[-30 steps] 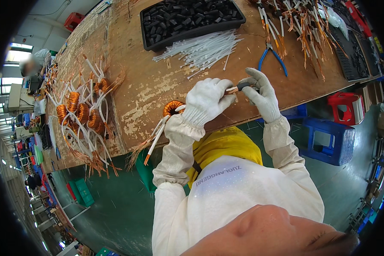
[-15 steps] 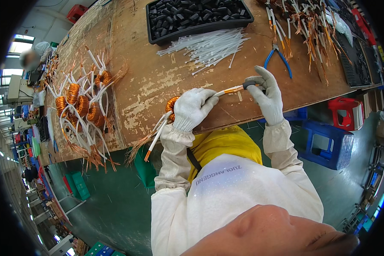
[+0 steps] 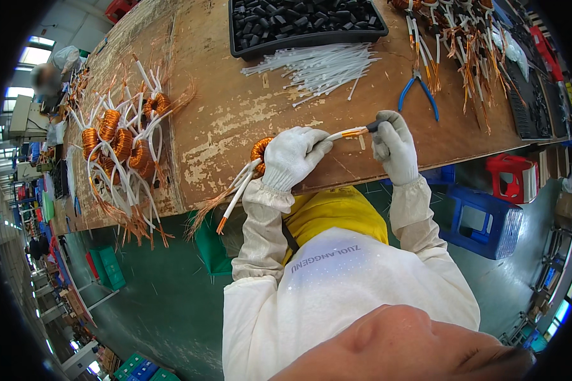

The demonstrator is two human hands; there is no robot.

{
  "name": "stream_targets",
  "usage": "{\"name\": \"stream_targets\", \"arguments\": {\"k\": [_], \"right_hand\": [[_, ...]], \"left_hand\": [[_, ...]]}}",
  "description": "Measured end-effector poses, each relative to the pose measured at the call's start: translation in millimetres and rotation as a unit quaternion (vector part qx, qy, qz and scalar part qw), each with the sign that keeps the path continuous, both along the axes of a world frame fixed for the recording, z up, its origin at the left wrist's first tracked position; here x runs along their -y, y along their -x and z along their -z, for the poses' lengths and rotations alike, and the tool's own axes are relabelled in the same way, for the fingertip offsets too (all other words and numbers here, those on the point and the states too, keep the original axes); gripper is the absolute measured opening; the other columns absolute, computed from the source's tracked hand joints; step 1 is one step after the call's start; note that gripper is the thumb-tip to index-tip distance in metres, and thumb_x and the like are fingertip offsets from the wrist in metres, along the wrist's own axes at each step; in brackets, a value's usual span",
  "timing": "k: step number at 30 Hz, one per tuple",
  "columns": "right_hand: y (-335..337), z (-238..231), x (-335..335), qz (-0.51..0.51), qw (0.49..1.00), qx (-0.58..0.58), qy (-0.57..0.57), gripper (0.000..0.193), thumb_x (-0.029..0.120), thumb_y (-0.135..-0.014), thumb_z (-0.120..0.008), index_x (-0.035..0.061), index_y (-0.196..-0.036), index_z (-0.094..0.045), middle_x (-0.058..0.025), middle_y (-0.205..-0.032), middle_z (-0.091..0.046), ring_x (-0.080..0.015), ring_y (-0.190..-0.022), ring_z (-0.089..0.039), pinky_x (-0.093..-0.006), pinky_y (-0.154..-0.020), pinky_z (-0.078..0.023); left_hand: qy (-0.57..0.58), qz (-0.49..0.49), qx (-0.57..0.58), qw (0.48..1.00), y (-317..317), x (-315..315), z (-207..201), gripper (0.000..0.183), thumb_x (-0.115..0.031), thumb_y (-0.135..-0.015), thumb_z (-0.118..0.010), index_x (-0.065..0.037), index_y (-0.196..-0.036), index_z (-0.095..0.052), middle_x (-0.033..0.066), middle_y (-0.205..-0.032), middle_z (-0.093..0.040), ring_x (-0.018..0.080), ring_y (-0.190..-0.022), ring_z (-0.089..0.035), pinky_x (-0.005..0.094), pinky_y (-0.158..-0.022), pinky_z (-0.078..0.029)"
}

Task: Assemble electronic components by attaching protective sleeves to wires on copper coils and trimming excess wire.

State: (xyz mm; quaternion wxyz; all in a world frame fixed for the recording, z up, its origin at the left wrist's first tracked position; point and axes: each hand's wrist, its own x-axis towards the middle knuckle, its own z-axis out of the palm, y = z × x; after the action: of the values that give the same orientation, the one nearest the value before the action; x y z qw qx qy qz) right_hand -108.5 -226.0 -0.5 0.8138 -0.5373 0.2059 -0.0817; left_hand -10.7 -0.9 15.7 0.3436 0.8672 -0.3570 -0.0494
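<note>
My left hand (image 3: 293,156), in a white glove, is closed on a white-sleeved wire lead (image 3: 351,133) with bare copper and orange at its far end. That lead belongs to a copper-wound ring coil (image 3: 259,149), partly hidden behind the same hand, whose other leads hang past the table edge. On the lead's tip sits a small black cap (image 3: 372,126). My right hand (image 3: 396,147), also gloved, pinches this cap between thumb and fingers, the other fingers curled in. Blue-handled pliers (image 3: 428,95) lie open on the table beyond my right hand.
Several coils with tangled leads (image 3: 122,146) lie at the left. White cable ties (image 3: 327,68) are spread before a black tray (image 3: 311,44) of black caps. More coils and leads (image 3: 461,54) fill the far right. Blue (image 3: 483,222) and red (image 3: 513,178) stools stand beyond the table edge.
My right hand's raised fingers have curled down and closed more tightly about the black cap. My left hand keeps its grip on the lead. The whole view has shifted slightly.
</note>
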Motion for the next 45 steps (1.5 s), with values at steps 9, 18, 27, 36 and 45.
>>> {"name": "stream_targets", "arguments": {"k": [9,18,27,36,45], "right_hand": [[2.7,-0.1,5.8,-0.008,0.999,0.010,0.042,0.022,0.016,-0.102,-0.062,0.0046,-0.121,-0.063,-0.0014,-0.088,-0.064,-0.0038,-0.063,-0.048,-0.0195,-0.055,-0.040],[-1.4,2.3,4.6,-0.009,0.981,-0.030,0.194,0.017,0.019,-0.098,-0.070,0.0059,-0.108,-0.066,0.0022,-0.081,-0.061,-0.0036,-0.068,-0.051,-0.0200,-0.058,-0.042],[-1.7,14.7,-9.9,-0.033,0.974,0.068,-0.213,0.018,0.009,-0.101,-0.063,0.0058,-0.119,-0.062,0.0014,-0.082,-0.056,-0.0080,-0.065,-0.047,-0.0253,-0.063,-0.044],[-7.2,8.3,-17.1,-0.026,0.990,0.043,-0.134,0.018,0.010,-0.099,-0.066,0.0061,-0.116,-0.064,0.0005,-0.085,-0.058,-0.0086,-0.068,-0.052,-0.0249,-0.063,-0.046],[-0.2,13.6,-28.9,-0.035,0.996,0.004,-0.079,0.032,0.016,-0.097,-0.067,0.0037,-0.125,-0.061,-0.0016,-0.094,-0.061,-0.0074,-0.074,-0.053,-0.0227,-0.068,-0.047]], "left_hand": [[-0.018,0.009,-0.032,0.999,-4.6,1.5,-3.4,0.024,-0.030,-0.093,-0.070,-0.011,-0.105,-0.078,0.0105,-0.092,-0.073,0.0296,-0.088,-0.069,0.0393,-0.076,-0.054],[-0.015,0.010,-0.037,0.999,-4.3,0.1,-2.8,0.024,-0.030,-0.093,-0.070,-0.011,-0.105,-0.078,0.0104,-0.092,-0.073,0.0297,-0.087,-0.069,0.0392,-0.075,-0.054],[-0.009,0.004,-0.057,0.998,-4.8,-0.2,-4.1,0.024,-0.029,-0.093,-0.070,-0.010,-0.106,-0.078,0.0109,-0.093,-0.073,0.0300,-0.087,-0.068,0.0397,-0.076,-0.054],[0.007,0.011,-0.061,0.998,-5.4,-1.2,-3.2,0.024,-0.028,-0.094,-0.069,-0.009,-0.105,-0.078,0.0107,-0.094,-0.073,0.0304,-0.088,-0.068,0.0395,-0.076,-0.054],[-0.005,0.001,-0.056,0.998,-4.0,-0.5,-4.9,0.026,-0.031,-0.093,-0.069,-0.010,-0.106,-0.078,0.0104,-0.094,-0.073,0.0295,-0.088,-0.069,0.0392,-0.077,-0.054]]}}
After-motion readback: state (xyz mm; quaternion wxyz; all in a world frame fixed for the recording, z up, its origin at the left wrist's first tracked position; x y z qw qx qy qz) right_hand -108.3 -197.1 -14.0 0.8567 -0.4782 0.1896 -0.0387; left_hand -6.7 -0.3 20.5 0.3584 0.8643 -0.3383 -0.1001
